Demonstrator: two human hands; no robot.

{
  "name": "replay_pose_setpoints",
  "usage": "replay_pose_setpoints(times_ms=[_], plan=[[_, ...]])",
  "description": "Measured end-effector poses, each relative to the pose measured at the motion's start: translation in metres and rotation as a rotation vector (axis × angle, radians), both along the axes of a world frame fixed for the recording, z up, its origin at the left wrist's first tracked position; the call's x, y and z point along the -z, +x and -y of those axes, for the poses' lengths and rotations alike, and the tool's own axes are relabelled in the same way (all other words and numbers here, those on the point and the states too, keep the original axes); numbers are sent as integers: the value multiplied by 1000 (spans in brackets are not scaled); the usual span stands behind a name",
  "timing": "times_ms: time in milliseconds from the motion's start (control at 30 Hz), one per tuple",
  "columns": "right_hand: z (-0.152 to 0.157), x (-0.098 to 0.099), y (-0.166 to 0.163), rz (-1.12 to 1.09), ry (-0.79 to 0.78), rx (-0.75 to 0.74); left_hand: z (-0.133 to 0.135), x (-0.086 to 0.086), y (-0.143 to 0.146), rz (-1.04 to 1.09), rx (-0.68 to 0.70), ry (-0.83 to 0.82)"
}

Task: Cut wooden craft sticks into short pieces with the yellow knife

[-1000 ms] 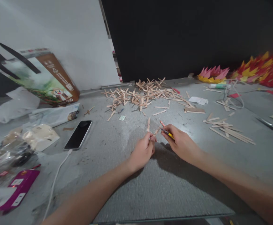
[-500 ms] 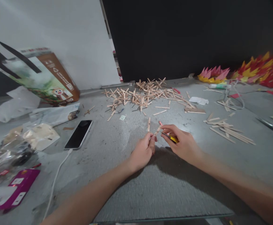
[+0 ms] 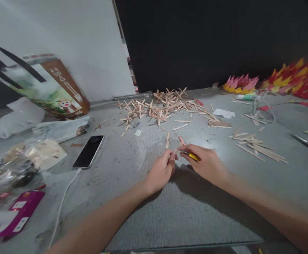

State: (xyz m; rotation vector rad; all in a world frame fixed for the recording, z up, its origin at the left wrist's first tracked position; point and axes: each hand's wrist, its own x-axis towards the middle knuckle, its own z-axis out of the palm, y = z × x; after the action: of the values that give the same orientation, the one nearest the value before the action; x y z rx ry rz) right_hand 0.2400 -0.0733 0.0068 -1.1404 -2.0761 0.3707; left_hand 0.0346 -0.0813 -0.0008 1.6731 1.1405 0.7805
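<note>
My left hand is closed on a small wooden craft stick, which points up and to the right from the fingertips. My right hand grips a yellow utility knife, its fingers and the knife's front end up against the stick. Whether the blade touches the wood is too small to tell. Another craft stick lies on the table just beyond my left hand. A thin red-pink object shows behind the held stick. Farther back spreads a pile of crossed craft sticks.
A phone on a white cable lies at left, near a printed carrier bag and plastic packaging. Loose sticks and scissors lie at right. Red and yellow paper pieces stand at the back right.
My right hand has shifted slightly down and toward the left hand, its fingers bunched closer to the stick. The left hand stays almost in place.
</note>
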Motion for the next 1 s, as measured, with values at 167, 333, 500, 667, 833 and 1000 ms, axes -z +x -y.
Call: replay_pose_setpoints(times_ms=[167,333,500,667,833,1000], plan=[[1,2,1,46,-37,17,0,0,0,1,8,3],[1,1,1,51,-57,6,1,-2,0,12,10,0],[0,2,1,42,-55,-5,1,-3,0,8,8,-1],[1,2,2,48,-64,-13,0,-2,-1,-4,4,3],[1,1,1,37,-81,-23,1,0,-1,-12,-2,14],[2,0,0,13,-45,-15,1,-1,-1,-10,-9,-2]])
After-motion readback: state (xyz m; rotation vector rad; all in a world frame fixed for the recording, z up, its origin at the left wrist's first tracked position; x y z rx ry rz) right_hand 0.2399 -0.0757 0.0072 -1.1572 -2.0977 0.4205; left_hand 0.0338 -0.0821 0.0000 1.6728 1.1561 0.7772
